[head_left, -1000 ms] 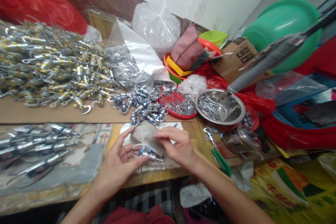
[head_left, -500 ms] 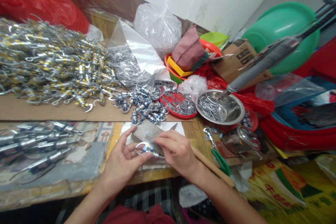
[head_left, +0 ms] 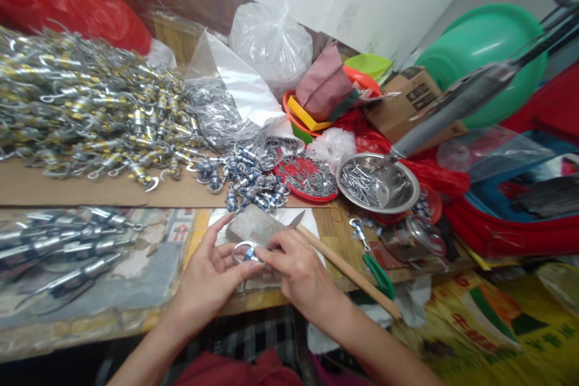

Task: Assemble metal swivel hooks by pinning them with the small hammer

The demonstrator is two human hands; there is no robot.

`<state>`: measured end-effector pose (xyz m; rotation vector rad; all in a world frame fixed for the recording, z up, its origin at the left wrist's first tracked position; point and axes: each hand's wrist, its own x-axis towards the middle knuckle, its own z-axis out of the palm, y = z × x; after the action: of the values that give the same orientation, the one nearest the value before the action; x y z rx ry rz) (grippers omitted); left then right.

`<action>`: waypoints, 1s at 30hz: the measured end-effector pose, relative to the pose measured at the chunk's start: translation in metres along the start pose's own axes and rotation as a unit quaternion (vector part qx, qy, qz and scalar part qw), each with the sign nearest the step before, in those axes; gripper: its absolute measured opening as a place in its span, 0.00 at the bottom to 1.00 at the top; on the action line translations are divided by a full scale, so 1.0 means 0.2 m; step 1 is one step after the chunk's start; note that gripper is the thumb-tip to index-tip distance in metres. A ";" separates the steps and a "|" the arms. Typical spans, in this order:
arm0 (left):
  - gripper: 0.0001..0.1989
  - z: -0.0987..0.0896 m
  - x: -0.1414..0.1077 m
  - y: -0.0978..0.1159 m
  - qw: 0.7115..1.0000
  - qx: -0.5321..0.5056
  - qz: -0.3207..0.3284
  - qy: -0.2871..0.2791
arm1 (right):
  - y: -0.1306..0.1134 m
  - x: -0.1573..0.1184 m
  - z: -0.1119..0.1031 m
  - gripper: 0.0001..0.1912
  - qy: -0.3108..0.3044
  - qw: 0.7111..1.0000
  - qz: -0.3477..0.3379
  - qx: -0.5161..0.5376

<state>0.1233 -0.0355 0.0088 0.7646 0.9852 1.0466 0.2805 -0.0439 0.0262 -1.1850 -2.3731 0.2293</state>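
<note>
Between my hands is a small silver hook fitting (head_left: 246, 251) with a blue band and a curved open end. My left hand (head_left: 210, 274) pinches its curved end between thumb and fingers. The thumb and fingers of my right hand (head_left: 296, 265) close on the fitting's other end, which they largely hide. Just behind lies a grey block (head_left: 256, 226) on white paper (head_left: 312, 221). A hammer with a wooden handle (head_left: 353, 271) rests by my right hand, its pointed metal end on the paper.
Blue-banded fittings (head_left: 253, 184) are heaped behind the block, beside a red plate (head_left: 312, 193) of small metal parts and a steel bowl (head_left: 398, 190) of pins. Yellow-banded fittings (head_left: 104, 108) pile up at left; larger hooks (head_left: 67, 247) lie nearer. A grey lever (head_left: 452, 108) slants in from the right.
My right hand has shifted slightly and its fingers have moved onto the fitting's right end, hiding more of it. More of the hammer's handle now shows. My left hand stays nearly still.
</note>
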 end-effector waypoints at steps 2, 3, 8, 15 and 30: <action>0.48 0.01 0.00 0.01 1.000 0.005 -0.003 0.004 | 0.04 -0.02 -0.01 0.18 0.030 0.998 0.003 0.055; 0.48 0.01 0.00 0.01 1.000 0.007 -0.006 0.007 | 0.07 -0.04 -0.03 0.19 0.054 0.996 0.013 0.073; 0.50 0.01 0.00 0.02 0.999 0.010 -0.017 0.026 | 0.30 -0.20 -0.10 0.17 0.087 0.977 0.177 -0.077; 0.48 0.00 0.01 0.00 1.000 0.005 -0.004 0.024 | 0.34 -0.29 -0.13 0.09 -0.002 0.966 0.233 -0.112; 0.49 -0.02 0.03 -0.01 1.000 0.003 0.004 0.015 | 0.00 -0.17 -0.22 0.27 -0.040 0.996 0.044 -0.061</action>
<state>0.1218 -0.0304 0.0048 0.7605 1.0114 1.0652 0.3189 -0.0735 0.0528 -1.3638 -2.4363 0.1646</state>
